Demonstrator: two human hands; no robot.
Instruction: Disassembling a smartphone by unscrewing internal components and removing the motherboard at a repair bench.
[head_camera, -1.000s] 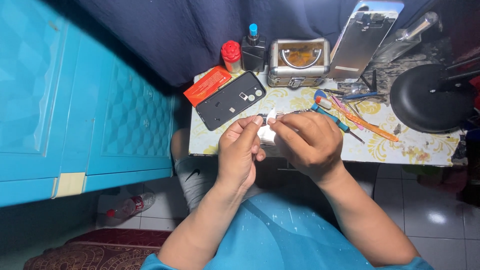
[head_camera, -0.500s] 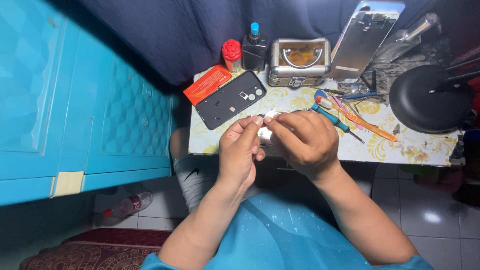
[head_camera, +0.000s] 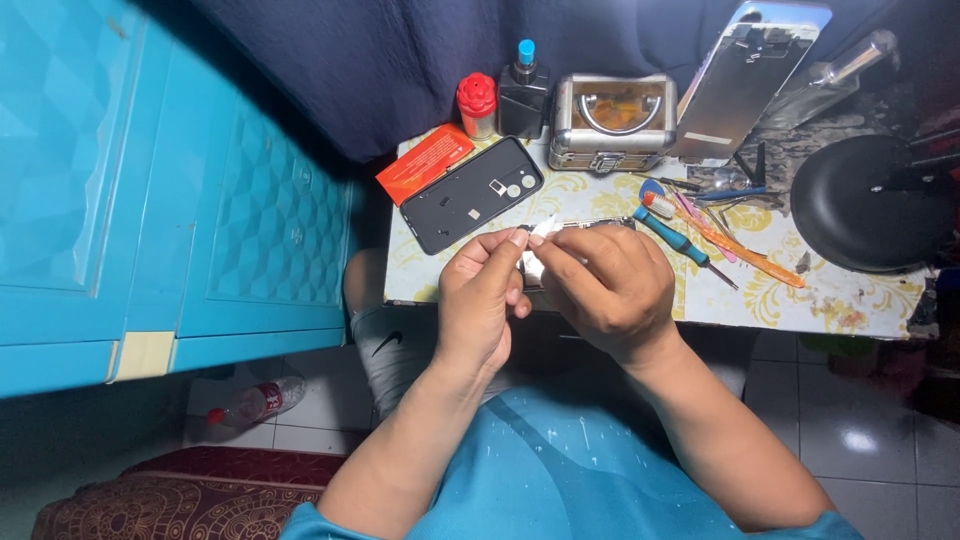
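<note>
— Head view: what do the fingers (head_camera: 512, 243) hold?

— Both hands, left hand (head_camera: 480, 305) and right hand (head_camera: 608, 290), pinch one small white piece (head_camera: 540, 232) between closed fingertips, just above the worktop (head_camera: 860, 300) edge.

— How far along?

— Mid-work, I'd judge: beyond the fingers one black phone back cover (head_camera: 472, 193) lies open, one screwdriver (head_camera: 678, 238) beside, one metal case (head_camera: 612, 122) farther off.

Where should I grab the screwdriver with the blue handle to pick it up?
Grab the blue-handled screwdriver by its thick handle, reaching down from above. It lies flat on the table, thin metal tip pointing right, away from both hands; the handle looks the easiest part to pinch.
</note>
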